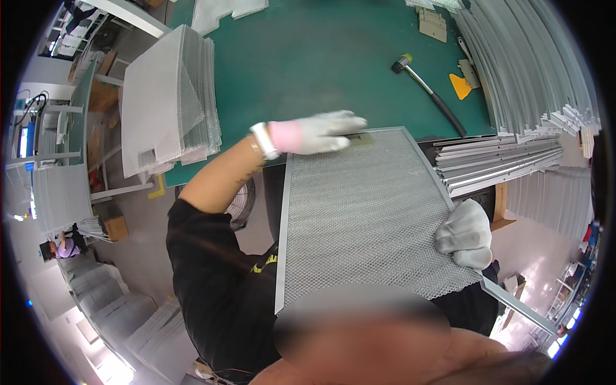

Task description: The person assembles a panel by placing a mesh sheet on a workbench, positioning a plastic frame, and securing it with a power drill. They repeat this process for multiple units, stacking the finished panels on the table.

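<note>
A silver metal mesh panel (366, 205) lies in front of me, its far edge on the green table. Thin metal frame strips border its left, far and right sides. My left hand (324, 133), in a white glove with a pink cuff, rests with outstretched fingers on the panel's far edge. Beside those fingertips, a small olive-beige plate (363, 140) is partly covered by the hand. My right hand (465, 234), also white-gloved, is closed over the panel's right edge. Past the near right corner, a metal frame strip (520, 308) sticks out at an angle from the mesh.
A mallet (431, 91) with a black handle and a yellow scraper (460, 86) lie on the green table (295, 58). Mesh sheets (168, 102) are stacked at the left. Metal strips (526, 64) crowd the right side. A floor fan (240, 205) stands below the table.
</note>
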Available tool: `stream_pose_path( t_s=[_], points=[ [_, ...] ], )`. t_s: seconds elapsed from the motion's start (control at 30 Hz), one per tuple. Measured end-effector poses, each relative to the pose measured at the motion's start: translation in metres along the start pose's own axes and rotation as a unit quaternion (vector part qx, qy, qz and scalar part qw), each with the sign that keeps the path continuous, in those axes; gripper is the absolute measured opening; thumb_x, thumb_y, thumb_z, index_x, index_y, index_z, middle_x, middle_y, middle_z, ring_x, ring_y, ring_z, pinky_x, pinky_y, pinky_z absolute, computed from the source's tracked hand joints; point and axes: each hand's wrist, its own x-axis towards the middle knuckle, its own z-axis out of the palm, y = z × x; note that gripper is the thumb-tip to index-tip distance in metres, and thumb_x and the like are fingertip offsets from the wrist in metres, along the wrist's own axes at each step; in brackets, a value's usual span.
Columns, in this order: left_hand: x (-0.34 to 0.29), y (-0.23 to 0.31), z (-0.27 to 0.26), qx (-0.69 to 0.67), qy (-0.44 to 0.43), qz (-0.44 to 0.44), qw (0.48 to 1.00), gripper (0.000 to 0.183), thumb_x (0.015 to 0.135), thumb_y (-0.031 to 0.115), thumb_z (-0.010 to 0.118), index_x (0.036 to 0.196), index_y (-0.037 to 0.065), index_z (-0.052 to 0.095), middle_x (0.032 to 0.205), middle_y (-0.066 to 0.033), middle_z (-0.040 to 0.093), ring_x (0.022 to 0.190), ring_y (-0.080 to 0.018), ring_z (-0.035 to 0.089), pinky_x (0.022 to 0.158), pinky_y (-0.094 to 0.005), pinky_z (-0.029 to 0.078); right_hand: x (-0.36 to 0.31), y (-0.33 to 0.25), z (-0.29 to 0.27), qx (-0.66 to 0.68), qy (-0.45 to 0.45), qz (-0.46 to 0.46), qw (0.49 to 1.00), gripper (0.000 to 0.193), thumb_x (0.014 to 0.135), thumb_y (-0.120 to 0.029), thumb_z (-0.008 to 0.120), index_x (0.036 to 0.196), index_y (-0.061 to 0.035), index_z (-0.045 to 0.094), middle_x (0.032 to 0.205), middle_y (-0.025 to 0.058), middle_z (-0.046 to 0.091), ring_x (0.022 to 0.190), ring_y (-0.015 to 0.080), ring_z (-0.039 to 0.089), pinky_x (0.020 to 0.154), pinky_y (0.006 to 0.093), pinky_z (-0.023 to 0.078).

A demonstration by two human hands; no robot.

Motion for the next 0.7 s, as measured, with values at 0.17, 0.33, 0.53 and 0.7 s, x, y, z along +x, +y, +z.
stream_pose_path(
  t_s=[0.17, 0.33, 0.53, 0.7],
  points=[
    [0.063, -0.013, 0.025, 0.086, -0.126, 0.018, 0.988, 0.062, 0.108, 0.043, 0.027, 0.157, 0.005, 0.028, 0.164, -0.0155, 0.026, 0.153, -0.0338, 0.018, 0.126, -0.0512, 0.008, -0.004, -0.009, 0.011, -0.029, 0.042, 0.019, 0.999, 0.035, 0.051, -0.013, 0.062, 0.051, -0.0124, 0.027, 0.063, 0.0163, 0.061, 0.042, 0.0105, 0.048, 0.033, 0.0247, 0.029],
    [0.082, -0.015, 0.037, 0.062, -0.077, 0.007, 0.995, 0.055, 0.107, 0.036, 0.03, 0.152, 0.006, 0.037, 0.159, -0.0148, 0.035, 0.15, -0.0326, 0.026, 0.125, -0.0505, 0.011, -0.022, -0.008, 0.02, -0.035, 0.109, 0.008, 0.993, 0.037, 0.051, -0.015, 0.063, 0.051, -0.0129, 0.026, 0.063, 0.0153, 0.061, 0.041, 0.0104, 0.046, 0.033, 0.0251, 0.029],
    [0.094, 0.018, 0.018, 0.082, -0.066, -0.065, 0.992, 0.048, 0.106, 0.034, 0.035, 0.134, 0.003, 0.059, 0.127, -0.0162, 0.065, 0.13, -0.0326, 0.051, 0.115, -0.0443, 0.034, -0.023, -0.016, 0.024, -0.081, 0.147, 0.038, 0.985, 0.04, 0.052, -0.017, 0.066, 0.051, -0.0131, 0.026, 0.063, 0.0136, 0.062, 0.04, 0.0108, 0.046, 0.034, 0.0261, 0.03],
    [0.072, 0.048, -0.012, 0.06, -0.04, -0.18, 0.981, 0.047, 0.105, 0.035, 0.038, 0.122, 0.002, 0.066, 0.115, -0.0167, 0.07, 0.108, -0.0306, 0.065, 0.101, -0.0398, 0.049, -0.012, -0.004, 0.015, -0.102, 0.161, 0.017, 0.982, 0.029, 0.068, -0.01, 0.072, 0.063, -0.0073, 0.043, 0.073, 0.0116, 0.066, 0.054, 0.0155, 0.056, 0.044, 0.0308, 0.041]
  ],
)
